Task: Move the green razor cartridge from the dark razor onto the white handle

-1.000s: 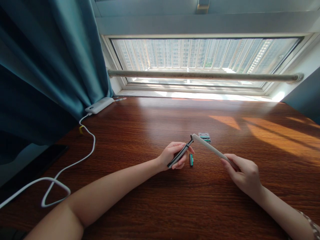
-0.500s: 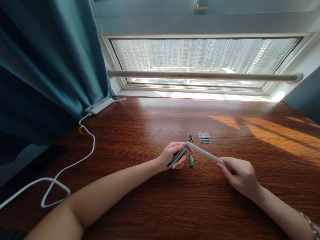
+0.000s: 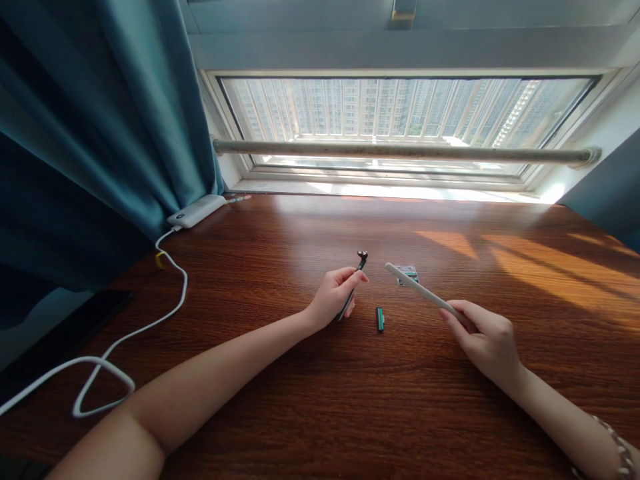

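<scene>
My left hand (image 3: 334, 297) is closed around a dark razor handle (image 3: 361, 261), whose bare head end points up and away from me. In my right hand (image 3: 487, 340) is a slim pale grey stick (image 3: 420, 289), pinched near its lower end; what kind of stick it is I cannot tell. Its far tip hangs apart from the razor handle. A black and green razor cartridge (image 3: 381, 319) lies on the table between my hands. Behind the stick sits a clear plastic case (image 3: 411, 272) with more green-striped cartridges, partly covered by the stick.
The brown wooden table (image 3: 310, 400) runs up to a window with a metal bar (image 3: 400, 153). At the left back lies a white power bank (image 3: 197, 211) with a white cable (image 3: 185, 287) looping forward. A blue curtain (image 3: 115, 100) hangs at the left, beside a dark flat object (image 3: 65, 340).
The stick's tip has come away from the razor handle and moved up and right. My left hand has shifted slightly left and turned the handle more upright.
</scene>
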{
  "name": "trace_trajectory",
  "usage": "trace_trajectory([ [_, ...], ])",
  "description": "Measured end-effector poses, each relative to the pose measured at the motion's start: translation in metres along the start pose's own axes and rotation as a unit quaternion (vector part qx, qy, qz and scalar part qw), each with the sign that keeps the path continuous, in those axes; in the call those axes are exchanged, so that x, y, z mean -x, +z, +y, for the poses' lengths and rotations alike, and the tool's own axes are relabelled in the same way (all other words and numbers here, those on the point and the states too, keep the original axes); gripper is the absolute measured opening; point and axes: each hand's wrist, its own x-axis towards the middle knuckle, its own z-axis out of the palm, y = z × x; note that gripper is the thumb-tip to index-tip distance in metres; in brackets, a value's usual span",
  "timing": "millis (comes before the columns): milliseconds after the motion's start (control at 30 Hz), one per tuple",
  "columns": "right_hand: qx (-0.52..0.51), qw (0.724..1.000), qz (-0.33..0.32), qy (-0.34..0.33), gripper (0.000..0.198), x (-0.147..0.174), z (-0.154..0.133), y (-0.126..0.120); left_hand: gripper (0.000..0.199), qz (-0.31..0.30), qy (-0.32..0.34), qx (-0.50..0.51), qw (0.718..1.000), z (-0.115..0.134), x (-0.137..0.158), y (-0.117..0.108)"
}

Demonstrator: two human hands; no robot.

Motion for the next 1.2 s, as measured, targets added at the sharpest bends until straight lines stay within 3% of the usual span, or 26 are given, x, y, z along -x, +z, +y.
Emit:
trace_trajectory([
  [100,-0.015,1.000,-0.016,0.017,0.010,0.000,0.001,0.001,0.034,0.076,0.044,-0.193,0.977,0.002,-0.005,-0.007],
  [233,-0.002,0.997,-0.049,0.060,0.009,0.002,0.004,0.004,0.029,0.116,0.091,-0.427,0.892,0.002,-0.007,-0.012],
  [333,0.018,0.994,-0.074,0.083,0.013,0.003,0.006,0.005,0.023,0.117,0.102,-0.511,0.846,0.001,-0.005,-0.011],
  [433,0.031,0.990,-0.109,0.090,0.016,0.003,0.006,0.005,0.021,0.114,0.098,-0.549,0.822,-0.001,-0.004,-0.010],
  [567,0.030,0.984,-0.150,0.087,0.020,0.000,0.002,0.004,0.021,0.111,0.082,-0.563,0.815,-0.003,-0.005,-0.011],
  [1200,0.005,0.985,-0.158,0.065,0.021,0.000,0.003,0.003,0.018,0.100,0.100,-0.634,0.760,-0.008,-0.003,-0.008],
])
